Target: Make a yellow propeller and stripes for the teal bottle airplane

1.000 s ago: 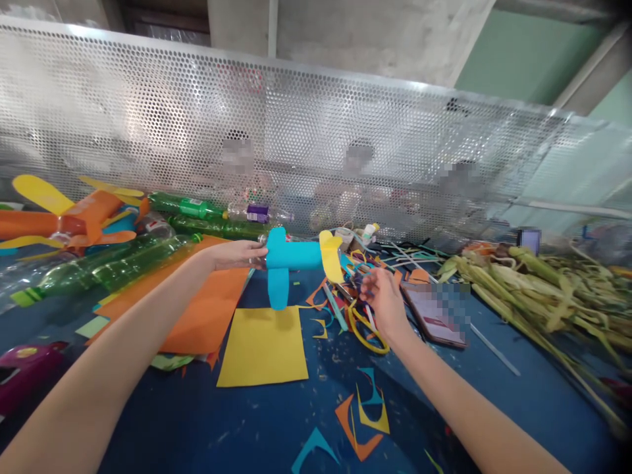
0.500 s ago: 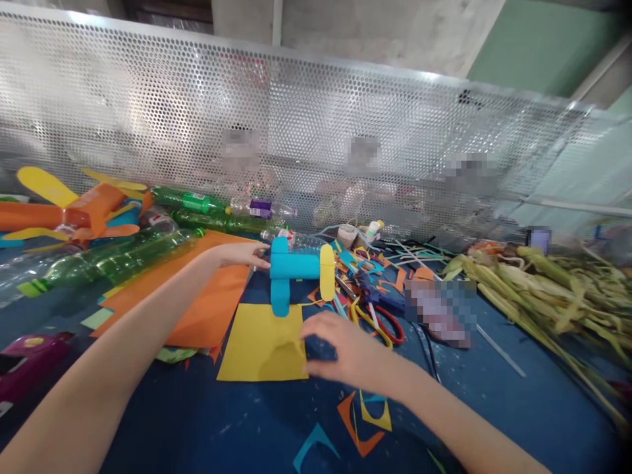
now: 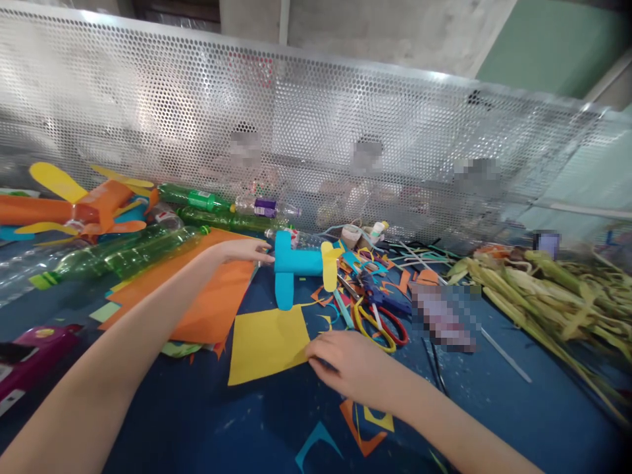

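My left hand [image 3: 247, 251] grips the tail end of a toy airplane [image 3: 303, 263], which has a blue body, blue wing-like pieces and a yellow propeller at its right end. Its thumb and fingers close on that left end. Nearer to me, a square sheet of yellow paper [image 3: 266, 343] sits slightly turned. At the sheet's right edge, my right hand [image 3: 353, 365] pinches it between thumb and fingers. Just beyond the right hand are scissors [image 3: 375, 326] with yellow and red handles and a blue glue gun [image 3: 382, 293].
Orange sheets [image 3: 212, 303], green bottles [image 3: 143, 253] and an orange toy airplane [image 3: 99, 204] fill the left. Corn husks [image 3: 538, 283] are heaped right, near a pixelated phone [image 3: 444, 319]. Paper offcuts [image 3: 365, 434] are scattered in front. A perforated metal panel [image 3: 316, 112] stands behind; people show through it.
My right hand has come from beside the airplane's propeller down to the yellow sheet and pinched its edge; the sheet has turned slightly. My left hand still holds the airplane.
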